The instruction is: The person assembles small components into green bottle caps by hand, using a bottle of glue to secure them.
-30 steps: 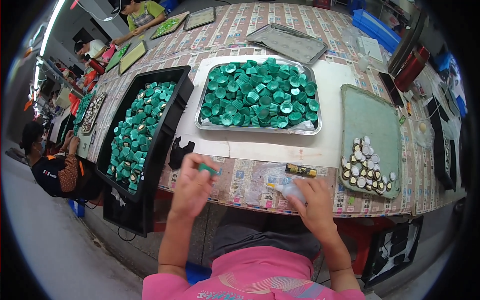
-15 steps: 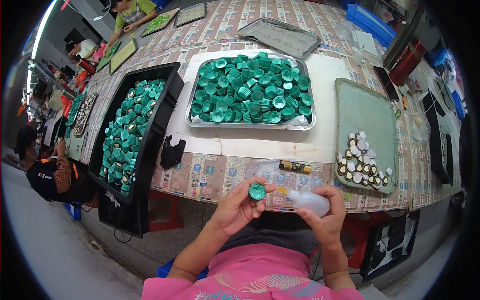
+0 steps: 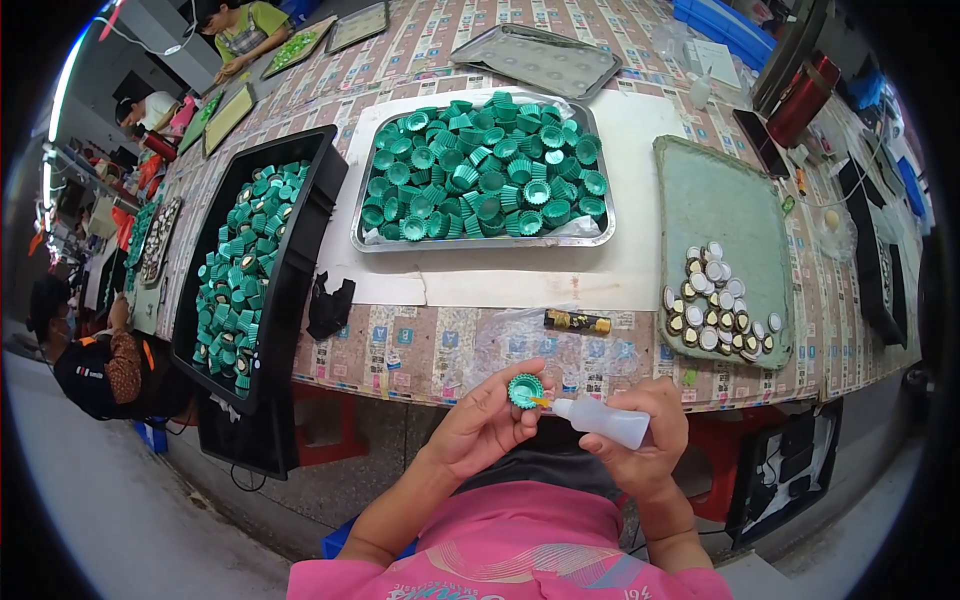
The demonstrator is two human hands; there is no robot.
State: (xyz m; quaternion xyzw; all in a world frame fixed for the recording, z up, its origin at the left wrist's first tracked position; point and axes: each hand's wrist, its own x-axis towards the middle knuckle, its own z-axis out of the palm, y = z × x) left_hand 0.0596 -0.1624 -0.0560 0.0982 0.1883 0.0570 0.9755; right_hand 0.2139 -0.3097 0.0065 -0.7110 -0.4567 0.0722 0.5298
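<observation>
Between its thumb and fingers, my left hand [image 3: 478, 428] holds a small green fluted cup [image 3: 525, 391], its open side facing up. A translucent white squeeze bottle [image 3: 610, 422] lies tilted in my right hand [image 3: 650, 440], fingers wrapped round it. Its yellow nozzle tip reaches into the cup's opening; whether liquid comes out is too small to see. Beyond my hands, a metal tray [image 3: 480, 245] is heaped with more green fluted cups [image 3: 490, 170]. To the right, round white-and-gold discs [image 3: 718, 310] lie on a pale green tray [image 3: 725, 200].
At left stands a black bin [image 3: 325, 190] of green cups with discs in some. A black cloth [image 3: 328, 305], a dark-and-gold cylinder [image 3: 577, 321] and clear plastic film [image 3: 500, 350] lie near the table edge. A phone [image 3: 760, 142] and red flask [image 3: 803, 100] are far right. Co-workers sit left.
The bottle has tipped and moved left, bringing its nozzle from beside the green cup to inside it. My left hand still holds the cup. The whole view has shifted slightly.
</observation>
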